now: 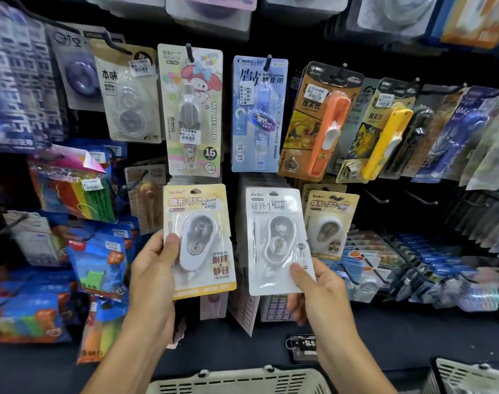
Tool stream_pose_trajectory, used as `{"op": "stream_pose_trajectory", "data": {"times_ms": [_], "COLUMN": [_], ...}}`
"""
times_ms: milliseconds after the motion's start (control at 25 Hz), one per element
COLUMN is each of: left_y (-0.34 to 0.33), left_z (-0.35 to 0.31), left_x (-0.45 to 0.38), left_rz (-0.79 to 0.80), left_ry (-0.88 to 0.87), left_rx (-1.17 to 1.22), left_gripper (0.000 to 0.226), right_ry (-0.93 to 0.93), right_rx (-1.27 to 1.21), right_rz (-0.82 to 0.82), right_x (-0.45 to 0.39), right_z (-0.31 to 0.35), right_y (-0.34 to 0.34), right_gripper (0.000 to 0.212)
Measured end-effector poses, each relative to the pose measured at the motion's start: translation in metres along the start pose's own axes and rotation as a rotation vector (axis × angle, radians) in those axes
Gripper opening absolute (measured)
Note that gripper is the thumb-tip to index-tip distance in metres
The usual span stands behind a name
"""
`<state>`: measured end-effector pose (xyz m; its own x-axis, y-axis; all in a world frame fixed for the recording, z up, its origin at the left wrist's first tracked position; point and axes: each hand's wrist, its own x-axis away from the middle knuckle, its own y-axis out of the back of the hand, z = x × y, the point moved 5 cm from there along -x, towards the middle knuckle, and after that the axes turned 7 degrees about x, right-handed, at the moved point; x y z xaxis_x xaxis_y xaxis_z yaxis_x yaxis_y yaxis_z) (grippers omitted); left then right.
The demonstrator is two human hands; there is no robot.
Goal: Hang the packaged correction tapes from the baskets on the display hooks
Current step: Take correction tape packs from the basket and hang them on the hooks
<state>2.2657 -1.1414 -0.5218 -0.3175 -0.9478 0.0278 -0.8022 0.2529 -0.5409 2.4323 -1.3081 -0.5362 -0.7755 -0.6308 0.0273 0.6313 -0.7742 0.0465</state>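
Two pale slotted plastic baskets, bottom centre (237, 381) and bottom right corner (470, 375); contents out of view. Left hand (153, 268) pinches a yellow-carded correction tape (198, 240), clear blister, rounded white shell, mid-frame. Right hand (319, 291) pinches a white-carded correction tape (275, 240) by its lower corner. A matching yellow pack (329, 223) probably hangs on a hook, right of centre.

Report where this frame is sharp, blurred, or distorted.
Head view: sharpest at centre, where the yellow-carded correction tape pack and white-carded correction tape pack show readable print; the blue packets at left are smeared; wide-angle bending tilts the hanging packs at right; glare on plastic blisters.
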Motion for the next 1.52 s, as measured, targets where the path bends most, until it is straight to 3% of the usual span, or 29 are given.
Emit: {"op": "stream_pose_trajectory", "data": {"times_ms": [80,200,320,400,520,640,720,800,1080,1120,1280,1400,1520], "left_y": [0.003,-0.003,-0.008,-0.016,-0.037,-0.045,-0.039,-0.034,-0.035,-0.035,-0.028,-0.017,0.000], "left_z": [-0.003,-0.002,0.001,0.006,0.016,0.015,0.009,0.007,0.022,0.022,0.031,0.043,0.071], "left_x": [0.000,0.004,0.004,0.002,0.006,0.009,0.005,0.003,0.007,0.006,0.004,0.008,0.010], "left_rz": [-0.022,-0.011,0.009,0.048,0.260,0.399,0.361,0.328,0.375,0.378,0.379,0.387,0.399], "left_ry": [-0.025,-0.040,-0.037,-0.029,-0.035,-0.202,-0.398,-0.464,-0.466,-0.479,-0.471,-0.470,-0.328], "left_rx": [0.000,0.014,0.028,0.000,-0.102,-0.393,-0.751,-0.974,-1.106,-1.120,-1.254,-1.290,-1.211], "left_gripper": [0.022,0.022,0.022,0.023,0.027,0.023,0.027,0.040,0.056,0.058,0.066,0.066,0.057], "right_ry": [-0.011,-0.128,-0.311,-0.224,-0.017,0.066,0.103,0.109,0.059,0.005,-0.305,-0.301,-0.222], "right_rx": [0.041,-0.002,-0.081,-0.066,-0.106,-0.048,-0.030,0.031,0.208,0.156,0.020,0.195,0.567], "right_rz": [-0.009,-0.039,-0.003,0.063,0.230,0.065,-0.116,-0.262,-0.474,-0.473,-0.342,-0.255,-0.002], "right_x": [-0.001,-0.006,-0.006,-0.004,-0.001,-0.010,-0.016,-0.020,-0.030,-0.033,-0.022,0.011,0.043], "right_z": [-0.003,-0.011,-0.030,-0.028,-0.010,-0.001,0.002,0.004,0.003,-0.004,-0.063,-0.120,-0.178], "right_y": [0.002,0.000,-0.009,-0.018,-0.037,-0.015,0.020,0.057,0.110,0.112,0.103,0.090,0.060], "right_gripper": [0.022,0.011,0.037,0.035,0.013,0.019,0.022,0.019,0.013,0.010,0.040,0.034,0.023]}}
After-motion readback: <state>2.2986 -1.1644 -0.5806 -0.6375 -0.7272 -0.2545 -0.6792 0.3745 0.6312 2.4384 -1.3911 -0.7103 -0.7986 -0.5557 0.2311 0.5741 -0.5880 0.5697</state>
